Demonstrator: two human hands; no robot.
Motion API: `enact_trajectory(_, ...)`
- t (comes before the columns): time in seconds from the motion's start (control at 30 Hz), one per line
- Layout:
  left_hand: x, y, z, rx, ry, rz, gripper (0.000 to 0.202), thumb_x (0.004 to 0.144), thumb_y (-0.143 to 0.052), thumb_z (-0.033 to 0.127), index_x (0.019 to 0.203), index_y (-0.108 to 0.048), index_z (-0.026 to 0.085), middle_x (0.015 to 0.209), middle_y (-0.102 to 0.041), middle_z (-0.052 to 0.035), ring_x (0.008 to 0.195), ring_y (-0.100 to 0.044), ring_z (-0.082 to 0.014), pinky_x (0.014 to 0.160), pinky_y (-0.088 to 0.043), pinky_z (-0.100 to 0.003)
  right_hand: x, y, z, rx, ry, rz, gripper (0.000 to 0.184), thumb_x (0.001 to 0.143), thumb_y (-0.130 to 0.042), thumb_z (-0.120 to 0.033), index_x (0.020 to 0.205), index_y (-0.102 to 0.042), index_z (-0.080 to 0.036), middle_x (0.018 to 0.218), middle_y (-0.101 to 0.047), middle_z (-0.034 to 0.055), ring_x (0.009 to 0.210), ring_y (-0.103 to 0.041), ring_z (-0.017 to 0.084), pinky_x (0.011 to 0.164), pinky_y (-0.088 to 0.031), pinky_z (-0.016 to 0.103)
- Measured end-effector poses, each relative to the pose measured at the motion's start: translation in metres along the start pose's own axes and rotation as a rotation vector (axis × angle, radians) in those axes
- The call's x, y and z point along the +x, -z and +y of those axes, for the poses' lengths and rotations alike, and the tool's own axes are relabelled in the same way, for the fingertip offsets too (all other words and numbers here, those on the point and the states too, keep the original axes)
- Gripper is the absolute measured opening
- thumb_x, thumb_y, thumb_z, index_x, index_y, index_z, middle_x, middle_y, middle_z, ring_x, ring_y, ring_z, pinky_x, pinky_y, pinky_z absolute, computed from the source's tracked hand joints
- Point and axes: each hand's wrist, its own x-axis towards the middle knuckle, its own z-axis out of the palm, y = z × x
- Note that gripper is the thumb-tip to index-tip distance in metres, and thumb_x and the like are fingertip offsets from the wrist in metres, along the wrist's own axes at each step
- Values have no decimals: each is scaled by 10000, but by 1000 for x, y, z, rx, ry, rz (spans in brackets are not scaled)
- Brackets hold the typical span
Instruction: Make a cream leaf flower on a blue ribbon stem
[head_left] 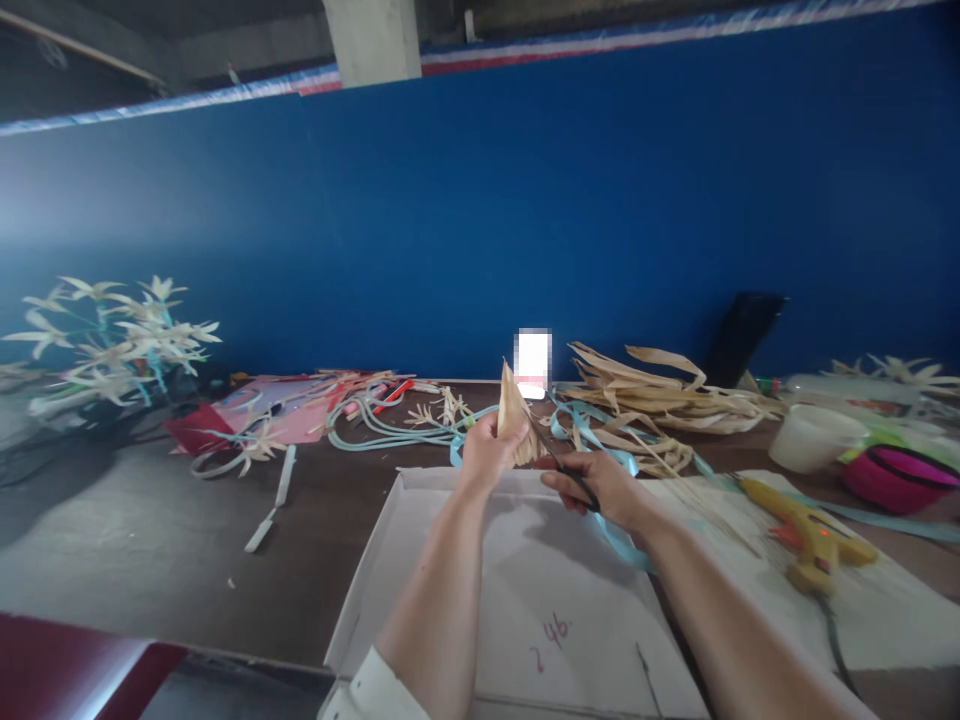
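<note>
My left hand (486, 450) is closed round a dry, tan corn-husk piece (514, 412) that points upward above a flat white cardboard sheet (525, 590). My right hand (596, 485) grips dark scissors (559, 462) whose blades reach the lower edge of the husk piece. Both hands hover just above the far edge of the cardboard. A light blue ribbon (619, 535) trails under my right wrist.
A pile of dried husks (652, 400) lies behind the hands. A yellow glue gun (806, 530), a white cup (814, 437) and a pink bowl (896, 478) sit at the right. Husk flowers (112, 340), red paper (247, 410) and pale blue cords (382, 425) lie at the left.
</note>
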Motion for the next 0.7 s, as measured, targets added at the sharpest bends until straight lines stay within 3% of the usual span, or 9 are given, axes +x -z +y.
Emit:
enact_trajectory(0.17,1,2,-1,48,-29,-16,317,687,-636,335,947,-647,153,845,-684,-46,758,-615,-187,663,-449,-255,1,-1,5,-7,7,33,586,719,-629,-526,1144,-620,-123,514,-534,-8,440,-429,88,448,-327,232)
enact_trajectory(0.43,1,5,1,-20,-61,-110,368,685,-641,277,1028,-613,147,923,-683,-57,807,-622,-198,699,-467,-266,-1,1,-1,9,-6,-43,591,719,-631,-519,1140,-618,-103,541,-557,7,466,-461,96,464,-355,231)
enact_trajectory(0.7,3,10,-2,-19,-42,-193,380,695,-637,302,1043,-619,148,944,-680,-66,819,-624,-207,721,-472,-287,1,0,5,-51,21,-17,559,717,-632,-502,1105,-636,-100,507,-520,-7,426,-418,87,432,-311,231)
